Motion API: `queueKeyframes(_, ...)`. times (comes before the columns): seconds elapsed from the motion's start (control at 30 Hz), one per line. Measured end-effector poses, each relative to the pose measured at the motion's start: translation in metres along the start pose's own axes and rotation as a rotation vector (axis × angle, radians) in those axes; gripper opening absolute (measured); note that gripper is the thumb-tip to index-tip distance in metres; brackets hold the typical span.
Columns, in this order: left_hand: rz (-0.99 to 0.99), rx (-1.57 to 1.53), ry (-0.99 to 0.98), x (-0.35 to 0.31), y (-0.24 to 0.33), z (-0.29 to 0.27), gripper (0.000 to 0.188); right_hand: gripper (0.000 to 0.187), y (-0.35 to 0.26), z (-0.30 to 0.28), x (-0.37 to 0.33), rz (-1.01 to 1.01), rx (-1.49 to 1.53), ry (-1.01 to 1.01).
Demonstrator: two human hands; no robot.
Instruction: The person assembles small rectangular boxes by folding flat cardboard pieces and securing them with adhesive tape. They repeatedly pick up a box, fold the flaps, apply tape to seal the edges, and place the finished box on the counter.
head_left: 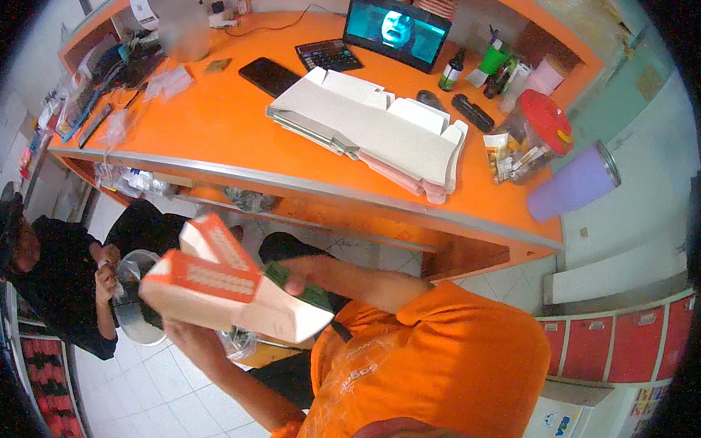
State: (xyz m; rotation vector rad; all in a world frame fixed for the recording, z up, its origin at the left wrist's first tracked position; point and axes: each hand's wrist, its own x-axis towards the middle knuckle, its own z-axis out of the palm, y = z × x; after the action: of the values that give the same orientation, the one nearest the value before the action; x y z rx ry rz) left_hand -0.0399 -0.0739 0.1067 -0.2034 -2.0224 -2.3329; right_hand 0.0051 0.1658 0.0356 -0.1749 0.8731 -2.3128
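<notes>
Orange-and-white carton (224, 288) held up in front of an orange shirt (438, 361).
Both hands are mostly hidden behind it: left hand (178, 330) grips underneath, right hand (290, 282) clasps the far end. Beyond, flat carton blanks (377, 131) lie stacked on the orange counter (215, 125), near a tablet (396, 29) and a lilac tumbler (574, 183).

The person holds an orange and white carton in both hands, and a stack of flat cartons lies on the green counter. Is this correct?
Not quite: the counter is orange, not green, as the head view shows. The rest holds: the orange and white carton is in both hands, and the stack of flat cartons lies on the counter.
</notes>
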Motion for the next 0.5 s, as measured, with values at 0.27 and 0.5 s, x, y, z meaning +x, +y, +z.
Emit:
queueKeyframes(0.27,-0.217,-0.039,-0.083,-0.089,-0.050,0.061,0.055,0.069,0.079,-0.027,-0.074,-0.087,0.122,0.060)
queueKeyframes(0.5,-0.399,0.076,0.004,-0.097,-0.071,0.050,0.020,0.076,0.044,-0.036,-0.075,-0.368,-0.259,0.287)
